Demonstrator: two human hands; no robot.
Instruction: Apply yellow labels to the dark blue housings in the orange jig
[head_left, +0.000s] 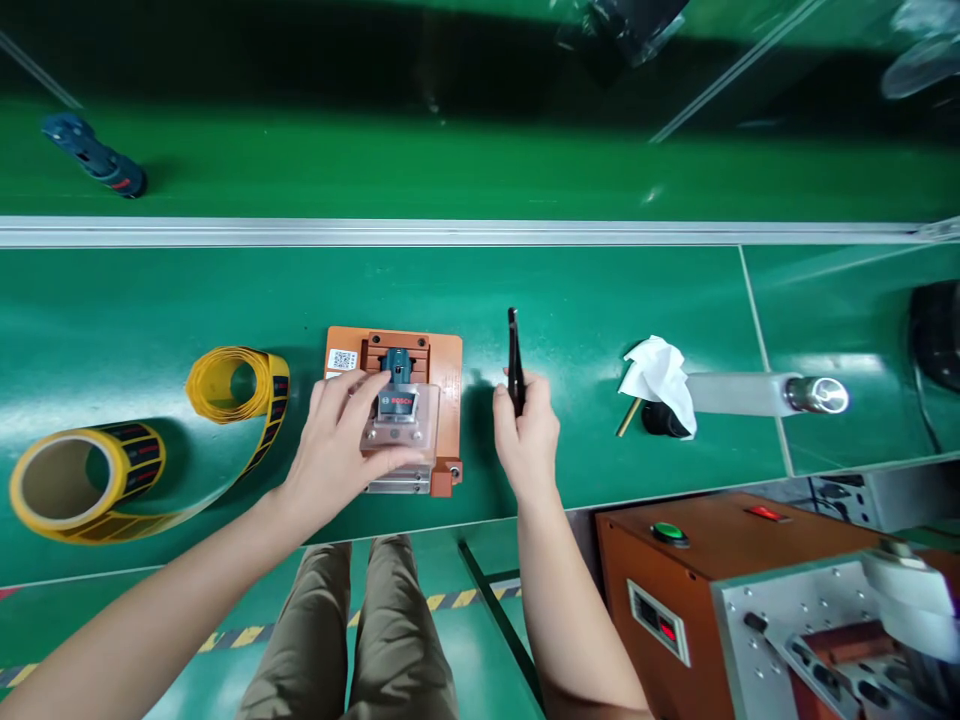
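My left hand (334, 435) grips a clear plastic cover (424, 425) by its sides, thumb at the near edge and fingers at the far left. Under or within the cover lies a blue Bosch-marked tool housing (398, 365), seated in an orange fixture (448, 375) that carries a QR label. To the right of the fixture, my right hand (527, 440) is closed around black tweezers (514, 350), tips pointing away from me and above the bench. The tweezers' lower end is hidden in the palm.
A yellow label roll (64, 485) and a smaller coil (225, 385) stand left, joined by a strip. A white cloth (658, 378) lies by a bottle (739, 393) to the right. A blue tool (96, 158) rests beyond the metal rail (480, 233). An orange machine (675, 560) sits lower right.
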